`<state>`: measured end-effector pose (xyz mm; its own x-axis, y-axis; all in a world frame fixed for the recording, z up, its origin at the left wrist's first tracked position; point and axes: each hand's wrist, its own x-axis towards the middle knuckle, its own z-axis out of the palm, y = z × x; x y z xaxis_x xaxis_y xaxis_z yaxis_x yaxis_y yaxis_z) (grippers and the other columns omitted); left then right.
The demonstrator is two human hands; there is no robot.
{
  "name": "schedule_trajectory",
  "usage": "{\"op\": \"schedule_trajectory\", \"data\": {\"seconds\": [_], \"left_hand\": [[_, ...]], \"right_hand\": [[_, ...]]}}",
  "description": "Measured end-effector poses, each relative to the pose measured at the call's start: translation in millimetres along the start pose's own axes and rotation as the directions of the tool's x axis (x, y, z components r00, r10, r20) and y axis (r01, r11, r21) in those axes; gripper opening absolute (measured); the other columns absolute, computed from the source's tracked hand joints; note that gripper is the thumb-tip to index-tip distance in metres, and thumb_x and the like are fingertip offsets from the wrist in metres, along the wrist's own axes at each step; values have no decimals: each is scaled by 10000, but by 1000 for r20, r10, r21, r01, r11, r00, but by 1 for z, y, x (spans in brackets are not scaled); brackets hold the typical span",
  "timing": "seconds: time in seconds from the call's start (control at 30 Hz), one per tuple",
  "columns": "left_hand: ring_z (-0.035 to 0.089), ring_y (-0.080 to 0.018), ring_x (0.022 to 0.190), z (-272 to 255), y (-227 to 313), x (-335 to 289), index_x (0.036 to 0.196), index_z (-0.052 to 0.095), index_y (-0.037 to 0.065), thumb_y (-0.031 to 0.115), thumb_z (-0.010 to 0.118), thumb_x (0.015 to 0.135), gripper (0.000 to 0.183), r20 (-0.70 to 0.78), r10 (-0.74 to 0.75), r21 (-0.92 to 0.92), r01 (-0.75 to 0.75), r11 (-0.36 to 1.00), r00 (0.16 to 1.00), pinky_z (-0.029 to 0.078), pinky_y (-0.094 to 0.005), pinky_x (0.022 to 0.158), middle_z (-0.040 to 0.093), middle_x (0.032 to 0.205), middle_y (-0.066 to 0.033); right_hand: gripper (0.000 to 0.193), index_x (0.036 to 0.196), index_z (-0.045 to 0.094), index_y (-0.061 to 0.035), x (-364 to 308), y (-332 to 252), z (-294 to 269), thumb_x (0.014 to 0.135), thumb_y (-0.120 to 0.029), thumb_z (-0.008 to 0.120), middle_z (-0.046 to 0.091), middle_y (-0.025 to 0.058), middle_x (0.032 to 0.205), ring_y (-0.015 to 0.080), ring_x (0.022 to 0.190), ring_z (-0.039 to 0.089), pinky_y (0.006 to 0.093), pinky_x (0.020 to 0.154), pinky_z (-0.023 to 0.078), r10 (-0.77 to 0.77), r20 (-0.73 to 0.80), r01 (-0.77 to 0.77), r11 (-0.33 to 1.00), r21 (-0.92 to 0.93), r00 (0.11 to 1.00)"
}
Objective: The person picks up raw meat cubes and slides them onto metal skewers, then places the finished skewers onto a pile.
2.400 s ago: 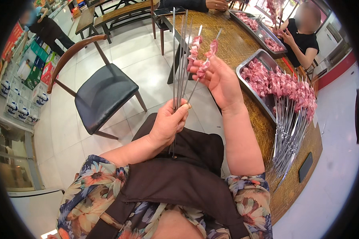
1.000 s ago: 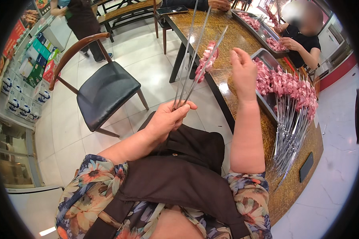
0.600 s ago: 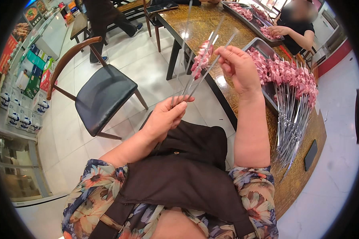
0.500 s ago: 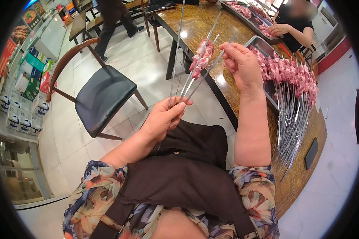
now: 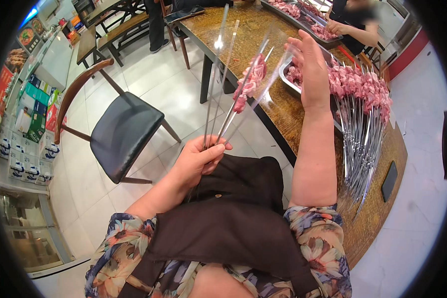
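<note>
In my left hand (image 5: 201, 161), closed in front of my apron, several long flat metal skewers (image 5: 209, 107) fan upward. Chunks of raw pink meat (image 5: 252, 82) sit threaded on the upper part of them. One skewer, smeared by motion, leans toward my right hand (image 5: 313, 72). That hand is raised over the near end of a metal tray (image 5: 283, 77), fingers stretched out and apart, with nothing seen in it. Beside it, a row of finished meat skewers (image 5: 360, 87) lies across the tray, their bare metal ends (image 5: 362, 149) spreading toward me over the table.
The brown wooden table (image 5: 203, 27) runs along my right. A dark phone (image 5: 388, 181) lies at its edge. A chair with a black seat (image 5: 126, 134) stands at left. Across the table, a co-worker's hand (image 5: 335, 27) is at another tray of raw meat (image 5: 303, 20).
My right hand has opened from a pinch at a skewer's tip and moved slightly up. The skewers in my left hand have spread and shifted, and that hand is a little lower.
</note>
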<state>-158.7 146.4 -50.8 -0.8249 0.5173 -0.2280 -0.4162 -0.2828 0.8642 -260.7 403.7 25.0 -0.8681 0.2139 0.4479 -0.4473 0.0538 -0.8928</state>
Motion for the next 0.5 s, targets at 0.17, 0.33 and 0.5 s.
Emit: {"op": "schedule_trajectory", "data": {"seconds": [0.17,0.33,0.5], "left_hand": [[316,-37,422,-2,7,-1,989,541,-2,172,562,886,204,-11,21,-55,-21,998,1000,228,-176,393,455,619,1],[318,-39,418,-3,4,5,984,542,21,179,559,893,183,-141,47,-33,-52,998,989,224,-178,386,470,655,-7],[327,-36,424,-7,0,5,1008,552,11,144,545,899,173,-224,61,8,-61,998,973,227,-177,393,479,672,-2]], "right_hand": [[495,1193,477,32,3,10,-17,921,-381,490,577,148,1061,200,915,594,282,782,437,268,-115,-231,937,262,957],[265,1041,578,10,5,10,-34,865,-188,589,622,66,845,109,679,600,188,566,417,248,-178,-200,948,249,952],[207,1000,612,20,10,10,-67,822,-85,597,630,55,780,75,611,557,185,507,372,98,-398,-127,991,-46,912]]}}
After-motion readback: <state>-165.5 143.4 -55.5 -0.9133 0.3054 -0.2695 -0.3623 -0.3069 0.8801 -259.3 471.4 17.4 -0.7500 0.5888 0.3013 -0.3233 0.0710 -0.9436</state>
